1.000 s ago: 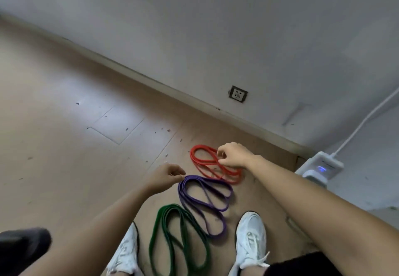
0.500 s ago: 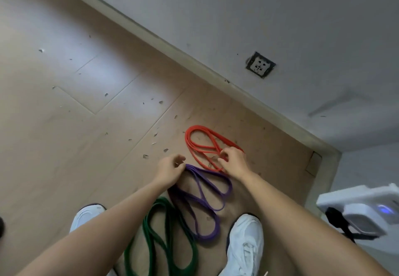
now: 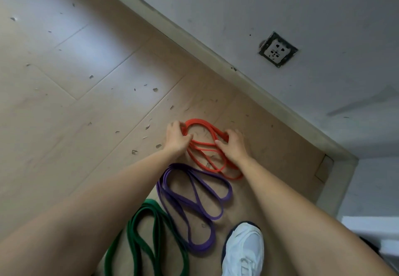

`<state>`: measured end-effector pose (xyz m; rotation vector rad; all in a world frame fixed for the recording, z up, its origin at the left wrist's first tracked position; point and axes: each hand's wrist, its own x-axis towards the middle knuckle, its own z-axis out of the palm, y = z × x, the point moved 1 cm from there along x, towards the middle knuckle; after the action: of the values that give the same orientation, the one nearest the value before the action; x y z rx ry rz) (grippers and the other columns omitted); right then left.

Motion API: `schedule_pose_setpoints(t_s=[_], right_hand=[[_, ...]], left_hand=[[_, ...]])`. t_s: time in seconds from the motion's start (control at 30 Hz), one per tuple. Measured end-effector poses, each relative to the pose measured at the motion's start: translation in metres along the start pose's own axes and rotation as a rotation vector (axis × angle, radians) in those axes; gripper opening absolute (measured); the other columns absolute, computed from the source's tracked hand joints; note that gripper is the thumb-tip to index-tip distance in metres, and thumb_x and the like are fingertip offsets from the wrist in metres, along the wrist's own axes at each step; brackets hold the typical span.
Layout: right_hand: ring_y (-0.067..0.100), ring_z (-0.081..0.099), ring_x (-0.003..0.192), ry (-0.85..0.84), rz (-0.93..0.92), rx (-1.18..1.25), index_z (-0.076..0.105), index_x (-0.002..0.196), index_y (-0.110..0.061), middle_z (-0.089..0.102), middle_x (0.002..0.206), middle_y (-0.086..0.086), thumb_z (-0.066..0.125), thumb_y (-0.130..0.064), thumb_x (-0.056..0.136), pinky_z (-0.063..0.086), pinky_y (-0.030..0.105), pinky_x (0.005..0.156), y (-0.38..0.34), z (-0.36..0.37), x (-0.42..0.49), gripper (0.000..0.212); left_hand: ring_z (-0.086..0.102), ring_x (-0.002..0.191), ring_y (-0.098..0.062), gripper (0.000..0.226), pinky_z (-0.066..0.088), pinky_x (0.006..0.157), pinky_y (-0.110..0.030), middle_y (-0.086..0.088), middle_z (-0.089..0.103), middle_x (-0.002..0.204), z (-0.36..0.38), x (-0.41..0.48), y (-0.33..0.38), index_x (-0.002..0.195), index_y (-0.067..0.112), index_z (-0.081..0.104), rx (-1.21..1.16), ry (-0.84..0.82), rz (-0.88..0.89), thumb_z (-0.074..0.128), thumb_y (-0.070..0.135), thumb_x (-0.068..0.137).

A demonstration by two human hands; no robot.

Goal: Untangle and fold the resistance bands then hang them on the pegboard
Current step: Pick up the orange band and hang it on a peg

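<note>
Head view: the left hand (image 3: 177,137) curls its fingers round the left side of the red resistance band (image 3: 200,121), and the right hand (image 3: 234,146) grips its right side. The band lies looped on the pale wood-look floor (image 3: 86,103). Nearer the person lie the green band (image 3: 151,205) and purple band (image 3: 166,193), beside a white sneaker (image 3: 244,249). A wall socket (image 3: 278,49) sits above the baseboard (image 3: 216,59)

Lighting: soft, diffuse, moderately dim; pale bluish sheen patches lie on your floor (image 3: 90,59), shadows faint. Quality: the wide-angle lens swells your forearms (image 3: 86,221) along the lower edge, with slight softness throughout the frame.
</note>
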<state>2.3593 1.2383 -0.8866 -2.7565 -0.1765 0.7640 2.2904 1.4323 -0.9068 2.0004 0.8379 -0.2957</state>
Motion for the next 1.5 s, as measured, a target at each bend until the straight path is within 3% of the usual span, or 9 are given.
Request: schedule_pose_setpoints(t_s=[0.13,0.27,0.37,0.57,0.67,0.83,1.03,1.3,1.5], right_hand=[[0.025,0.067,0.090,-0.006,-0.037,0.035,0.071,0.094,-0.021,0.072,0.093,0.002,0.058,-0.071,0.068,0.056,0.040,0.081,0.006,0.008,0.010,0.058],[0.029,0.069,0.094,-0.075,-0.043,0.034,0.071,0.098,-0.020,0.075,0.099,0.006,0.073,-0.036,0.082,0.056,0.038,0.083,0.000,0.003,0.000,0.023],[0.027,0.069,0.088,-0.141,-0.014,0.031,0.065,0.082,-0.022,0.071,0.086,0.003,0.074,-0.025,0.077,0.053,0.032,0.076,0.001,-0.005,-0.007,0.010],[0.025,0.059,0.072,-0.105,-0.035,0.032,0.047,0.066,-0.019,0.059,0.068,0.000,0.077,-0.023,0.069,0.045,0.033,0.063,-0.004,-0.049,-0.028,0.030],[0.023,0.057,0.072,-0.148,-0.073,-0.011,0.058,0.070,-0.015,0.062,0.072,0.002,0.079,-0.018,0.072,0.038,0.030,0.055,-0.011,-0.080,-0.044,0.021],[0.017,0.065,0.088,-0.298,-0.139,-0.065,0.076,0.099,-0.020,0.071,0.092,-0.002,0.084,-0.023,0.077,0.049,0.026,0.079,-0.023,-0.143,-0.073,0.024],[0.019,0.069,0.096,-0.256,-0.373,0.355,0.071,0.124,-0.011,0.074,0.110,0.016,0.084,-0.006,0.079,0.056,0.037,0.092,-0.061,-0.220,-0.128,0.047],[0.009,0.068,0.085,-0.132,-0.574,0.590,0.071,0.108,-0.003,0.072,0.094,0.006,0.077,-0.007,0.087,0.054,0.022,0.083,-0.114,-0.277,-0.209,0.021],[0.027,0.072,0.091,-0.079,-0.642,0.740,0.065,0.104,0.002,0.073,0.092,0.017,0.073,-0.012,0.091,0.056,0.041,0.092,-0.130,-0.321,-0.262,0.020]], left_hand=[[0.062,0.102,-0.022,0.044,0.054,0.093,-0.042,-0.001,0.062,0.108,0.005,0.009,0.011,0.122,0.018,0.055,-0.153,-0.012,-0.078,0.076,0.024,0.084],[0.068,0.081,-0.023,0.009,0.059,0.083,-0.042,-0.001,0.069,0.076,0.006,0.010,0.012,0.089,0.019,0.069,-0.180,-0.116,-0.116,0.074,0.014,0.082],[0.064,0.080,-0.021,0.010,0.056,0.084,-0.040,-0.008,0.072,0.088,0.000,0.005,0.010,0.096,0.011,0.072,-0.210,-0.167,-0.049,0.073,0.013,0.087],[0.071,0.099,-0.021,0.006,0.056,0.091,-0.036,-0.008,0.075,0.103,-0.035,-0.037,0.029,0.103,0.010,0.064,-0.286,-0.305,0.112,0.065,0.012,0.097],[0.071,0.096,-0.021,0.015,0.057,0.089,-0.036,-0.010,0.075,0.102,-0.054,-0.064,0.056,0.110,0.006,0.063,-0.332,-0.316,0.228,0.066,0.011,0.096],[0.068,0.084,-0.015,0.014,0.057,0.078,-0.030,-0.008,0.072,0.093,-0.091,-0.109,0.121,0.107,0.006,0.068,-0.270,-0.348,0.478,0.070,0.009,0.093],[0.069,0.086,-0.014,0.014,0.056,0.080,-0.028,-0.001,0.074,0.094,-0.144,-0.157,0.180,0.105,0.012,0.072,-0.067,-0.320,0.681,0.073,0.011,0.091],[0.066,0.074,-0.010,0.013,0.055,0.070,-0.024,-0.004,0.073,0.084,-0.237,-0.225,0.239,0.103,0.009,0.074,-0.047,-0.269,0.818,0.073,0.009,0.090],[0.067,0.074,-0.008,0.016,0.059,0.075,-0.026,-0.003,0.072,0.083,-0.280,-0.274,0.272,0.107,0.011,0.073,-0.116,-0.210,0.900,0.071,0.008,0.092]])
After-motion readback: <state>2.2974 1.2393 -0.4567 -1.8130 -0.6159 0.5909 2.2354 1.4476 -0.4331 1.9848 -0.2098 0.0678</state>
